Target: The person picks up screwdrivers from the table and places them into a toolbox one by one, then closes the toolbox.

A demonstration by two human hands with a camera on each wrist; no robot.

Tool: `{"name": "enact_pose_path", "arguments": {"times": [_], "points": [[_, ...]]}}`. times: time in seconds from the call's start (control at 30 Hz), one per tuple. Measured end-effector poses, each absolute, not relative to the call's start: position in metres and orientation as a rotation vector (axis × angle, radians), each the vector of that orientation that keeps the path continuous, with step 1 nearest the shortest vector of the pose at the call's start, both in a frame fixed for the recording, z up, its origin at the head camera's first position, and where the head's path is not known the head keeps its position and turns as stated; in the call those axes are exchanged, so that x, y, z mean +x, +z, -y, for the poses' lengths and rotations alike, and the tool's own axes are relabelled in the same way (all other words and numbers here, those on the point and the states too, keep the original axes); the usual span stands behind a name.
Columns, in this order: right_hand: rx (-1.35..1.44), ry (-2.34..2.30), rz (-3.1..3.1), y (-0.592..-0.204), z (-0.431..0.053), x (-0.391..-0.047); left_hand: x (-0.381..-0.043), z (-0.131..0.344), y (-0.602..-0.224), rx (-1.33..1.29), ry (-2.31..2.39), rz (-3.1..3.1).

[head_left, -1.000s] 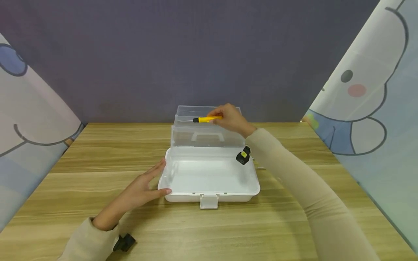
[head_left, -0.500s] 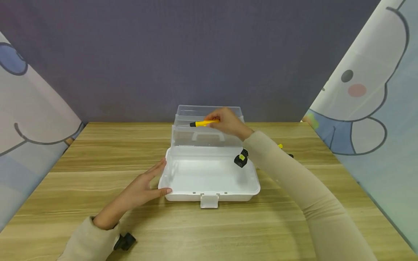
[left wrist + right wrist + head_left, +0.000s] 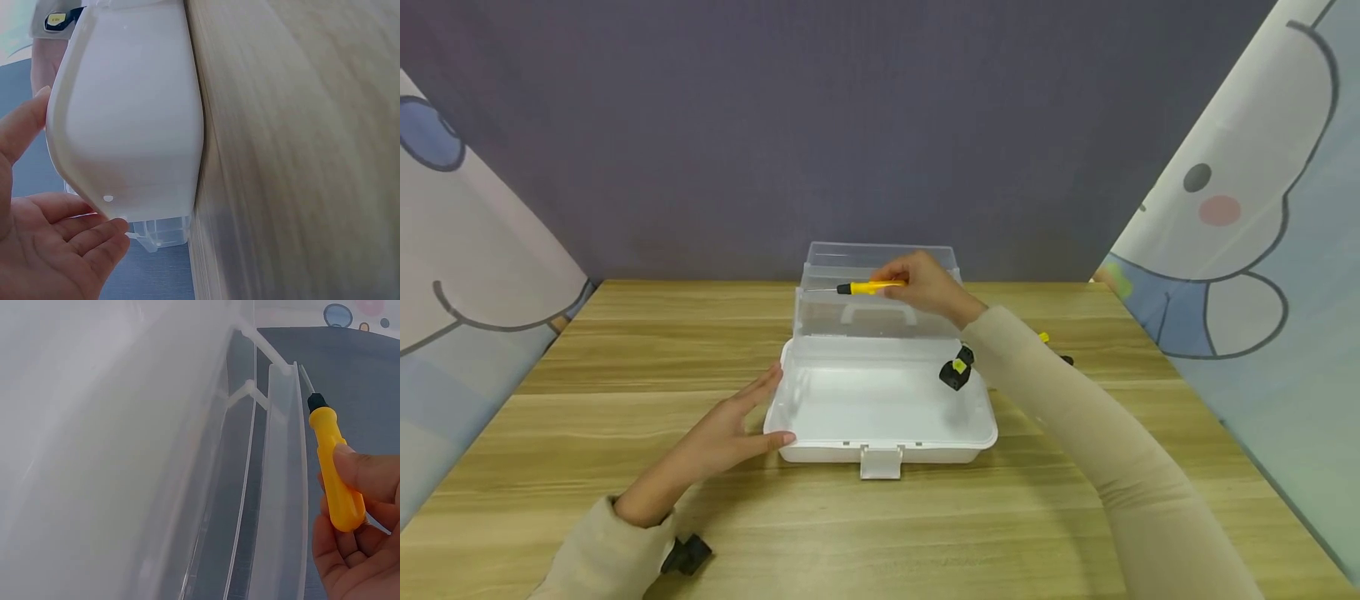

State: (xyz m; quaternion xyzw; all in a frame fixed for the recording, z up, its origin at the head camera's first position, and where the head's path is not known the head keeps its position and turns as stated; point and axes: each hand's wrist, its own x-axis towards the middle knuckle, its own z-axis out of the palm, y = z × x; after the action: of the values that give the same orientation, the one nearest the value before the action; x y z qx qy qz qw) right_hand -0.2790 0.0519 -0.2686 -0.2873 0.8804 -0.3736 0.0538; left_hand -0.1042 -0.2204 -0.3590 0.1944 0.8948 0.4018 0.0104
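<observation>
My right hand (image 3: pixel 921 283) pinches a screwdriver by its yellow handle (image 3: pixel 337 472); its black collar and thin metal shaft point left. The screwdriver (image 3: pixel 868 287) lies level over the clear tiered trays (image 3: pixel 880 275) that rise at the back of an open white toolbox (image 3: pixel 880 408). In the right wrist view, the shaft runs close beside the edge of one tray (image 3: pixel 284 481). My left hand (image 3: pixel 722 433) rests against the toolbox's left end, thumb at the front corner and straight fingers further back. In the left wrist view, thumb and fingertips touch the white rim (image 3: pixel 56 150).
A latch (image 3: pixel 880 463) hangs at the toolbox's front edge. Beyond my right forearm, a small yellow end (image 3: pixel 1043 337) and a black end (image 3: pixel 1067 360) of things on the wooden table (image 3: pixel 625 350) show. A dark wall (image 3: pixel 880 125) stands behind the table.
My right hand has come down slightly with the screwdriver, now lower in front of the trays. The yellow and black ends beyond my forearm have come into sight. My left hand has stayed still.
</observation>
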Motion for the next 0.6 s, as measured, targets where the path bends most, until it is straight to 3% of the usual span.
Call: {"name": "enact_pose_path", "arguments": {"times": [0.6], "points": [[-0.884,-1.135,-2.643,-0.2748,-0.0533,-0.2738,-0.1066,0.2194,-0.3607,0.570,1.281,-2.748]]}}
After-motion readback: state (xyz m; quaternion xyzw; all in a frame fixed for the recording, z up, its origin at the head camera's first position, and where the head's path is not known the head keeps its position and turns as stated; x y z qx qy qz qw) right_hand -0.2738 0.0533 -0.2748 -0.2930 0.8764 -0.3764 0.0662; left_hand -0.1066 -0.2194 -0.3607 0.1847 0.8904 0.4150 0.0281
